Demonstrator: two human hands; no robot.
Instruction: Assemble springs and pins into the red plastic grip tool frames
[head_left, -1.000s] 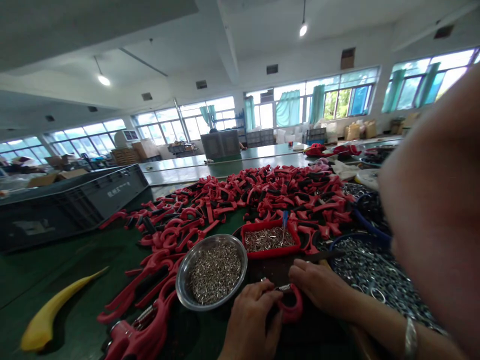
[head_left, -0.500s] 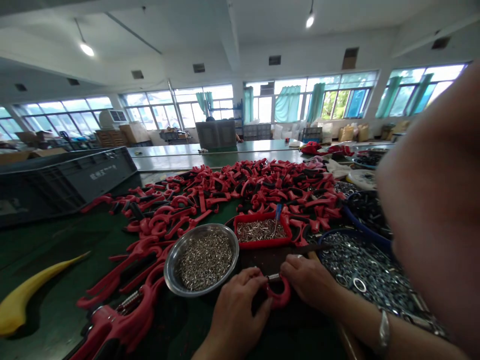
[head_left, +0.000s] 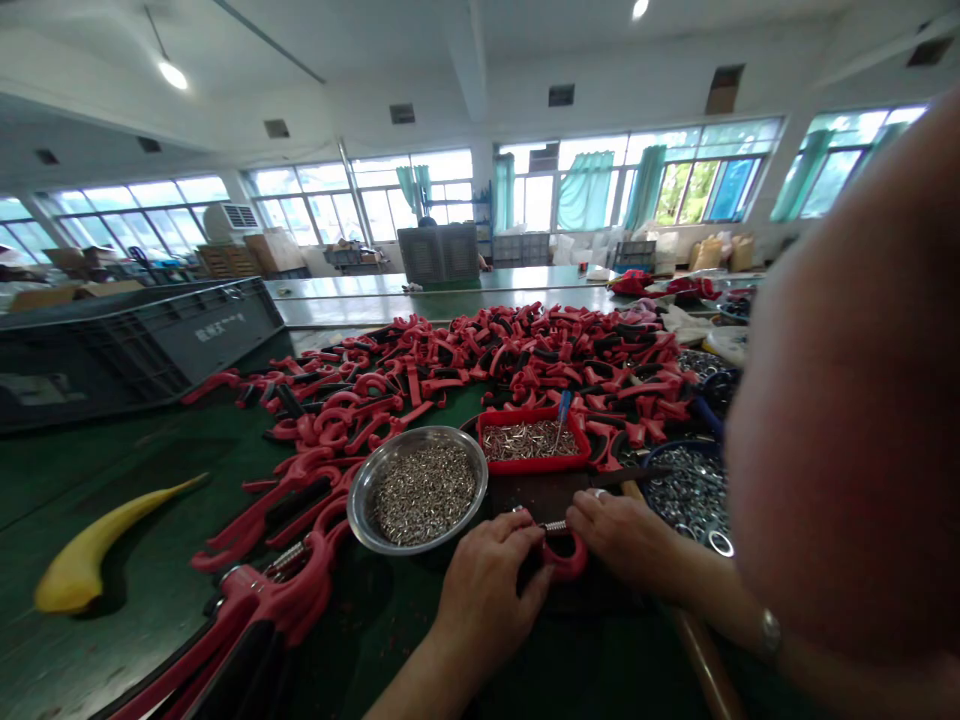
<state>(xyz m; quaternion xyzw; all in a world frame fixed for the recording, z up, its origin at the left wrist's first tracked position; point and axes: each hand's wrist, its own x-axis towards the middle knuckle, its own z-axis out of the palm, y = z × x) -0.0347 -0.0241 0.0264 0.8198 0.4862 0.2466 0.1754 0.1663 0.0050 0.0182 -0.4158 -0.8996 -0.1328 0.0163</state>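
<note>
Handle: curved red plastic handle (head_left: 566,562), its looped end showing between the two hands, low and right of centre, above a dark board (head_left: 544,495).

Spring: short steel coil spring (head_left: 555,526) at the top of that loop, its long axis running roughly left to right.

Left hand (head_left: 484,585): fingers curled and pressed together, lying over the handle from the left, just below the spring's left end; the grip is partly hidden.

Right hand (head_left: 622,540): fingers pressed together, reaching in from the right, their tips seeming to pinch the spring's right end.

Around the hands: round steel bowl (head_left: 416,432) of small silver tubes just left, red tray (head_left: 532,466) of similar pieces ahead, with a blue-handled screwdriver (head_left: 562,412) standing in it, and a blue-rimmed basin (head_left: 675,446) of steel washers to the right.

Bench: green bench (head_left: 97,480) carrying a heaped pile of red-and-black handles (head_left: 480,370) at centre and a yellow horn-shaped piece (head_left: 112,550) at left.

Room: grey plastic crate (head_left: 135,350) at left, curtained windows (head_left: 585,190) along the top.
</note>
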